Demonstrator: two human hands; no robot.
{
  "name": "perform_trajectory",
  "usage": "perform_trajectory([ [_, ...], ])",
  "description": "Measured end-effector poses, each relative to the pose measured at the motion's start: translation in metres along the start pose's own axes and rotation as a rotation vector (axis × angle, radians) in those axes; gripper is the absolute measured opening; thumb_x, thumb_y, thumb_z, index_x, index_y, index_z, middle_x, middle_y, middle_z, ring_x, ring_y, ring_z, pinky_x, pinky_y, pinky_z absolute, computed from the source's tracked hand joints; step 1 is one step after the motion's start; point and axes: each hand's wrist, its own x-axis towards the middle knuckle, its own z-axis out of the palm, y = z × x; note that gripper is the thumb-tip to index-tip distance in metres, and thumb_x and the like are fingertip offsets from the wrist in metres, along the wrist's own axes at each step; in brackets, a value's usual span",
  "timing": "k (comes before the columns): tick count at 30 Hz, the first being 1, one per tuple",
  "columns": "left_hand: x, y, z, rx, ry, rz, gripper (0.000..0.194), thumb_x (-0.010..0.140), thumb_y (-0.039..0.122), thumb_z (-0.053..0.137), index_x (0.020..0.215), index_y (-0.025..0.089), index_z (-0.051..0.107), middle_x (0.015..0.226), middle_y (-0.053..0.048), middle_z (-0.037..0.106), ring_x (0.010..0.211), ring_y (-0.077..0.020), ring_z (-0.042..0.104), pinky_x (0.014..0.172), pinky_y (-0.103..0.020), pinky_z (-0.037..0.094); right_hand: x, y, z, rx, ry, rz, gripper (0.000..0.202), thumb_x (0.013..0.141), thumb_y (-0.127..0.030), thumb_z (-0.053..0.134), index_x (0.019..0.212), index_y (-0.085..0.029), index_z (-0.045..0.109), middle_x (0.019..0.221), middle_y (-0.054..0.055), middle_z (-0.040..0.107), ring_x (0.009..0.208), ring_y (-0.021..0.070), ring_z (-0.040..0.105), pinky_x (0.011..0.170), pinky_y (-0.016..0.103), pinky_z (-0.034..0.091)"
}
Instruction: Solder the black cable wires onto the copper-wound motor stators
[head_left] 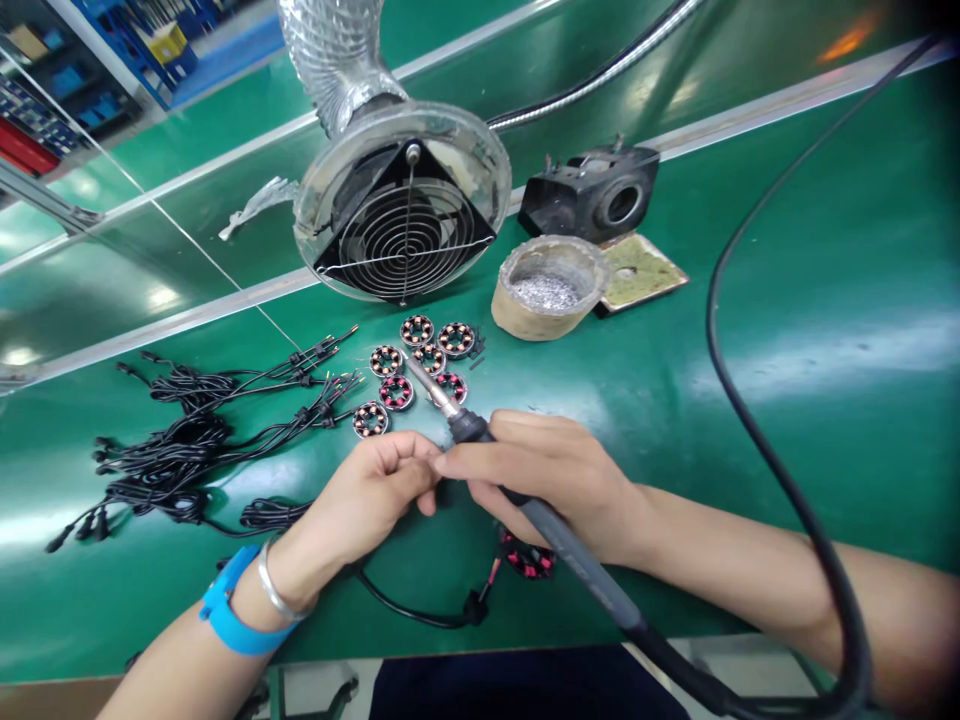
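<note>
My right hand [551, 480] grips a soldering iron [450, 405] like a pen, its tip pointing up-left over a cluster of several small round coil stators [414, 362] on the green mat. My left hand [375, 495] is curled shut beside it, fingertips touching my right fingers; what it pinches is hidden. A black wire [405, 605] runs from under my left hand to a finished stator [529, 558] lying below my right hand. The iron's black cord [739, 400] loops off to the right.
A pile of black cable leads [187, 440] lies at the left. A clear fume-extractor hood with a fan grille [405, 215] stands behind the stators. A round solder-dross pot [550, 288], a yellowed sponge pad [645, 270] and a black iron stand [596, 190] sit at back right.
</note>
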Motion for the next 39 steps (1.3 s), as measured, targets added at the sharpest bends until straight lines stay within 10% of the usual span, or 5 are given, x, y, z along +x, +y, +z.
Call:
perform_trajectory([
  [8, -0.001, 0.001, 0.005, 0.073, 0.124, 0.027, 0.029, 0.078, 0.040, 0.061, 0.064, 0.017, 0.049, 0.048, 0.008, 0.043, 0.043, -0.0055, 0.027, 0.045, -0.020, 0.022, 0.005, 0.000, -0.002, 0.111, -0.088, 0.157, 0.032, 0.079, -0.005, 0.052, 0.106, -0.021, 0.055, 0.081, -0.001, 0.065, 0.068, 0.0104, 0.058, 0.065, 0.022, 0.048],
  [26, -0.002, -0.005, 0.007, 0.142, 0.153, 0.091, 0.020, 0.085, 0.030, 0.051, 0.071, 0.016, 0.052, 0.054, 0.006, 0.048, 0.050, -0.0074, 0.037, 0.051, -0.020, 0.029, -0.003, -0.010, -0.029, 0.062, 0.038, 0.136, 0.032, 0.089, -0.010, 0.052, 0.120, -0.018, 0.059, 0.073, 0.001, 0.063, 0.059, 0.0119, 0.055, 0.056, 0.026, 0.046],
  [39, -0.004, -0.008, 0.008, 0.169, 0.167, 0.086, 0.026, 0.089, 0.034, 0.051, 0.071, 0.016, 0.052, 0.056, 0.006, 0.047, 0.049, -0.0061, 0.032, 0.047, -0.019, 0.025, -0.004, -0.023, -0.044, 0.262, 0.017, 0.227, 0.025, 0.076, -0.008, 0.048, 0.095, -0.017, 0.060, 0.066, -0.001, 0.055, 0.054, 0.0113, 0.047, 0.054, 0.028, 0.040],
])
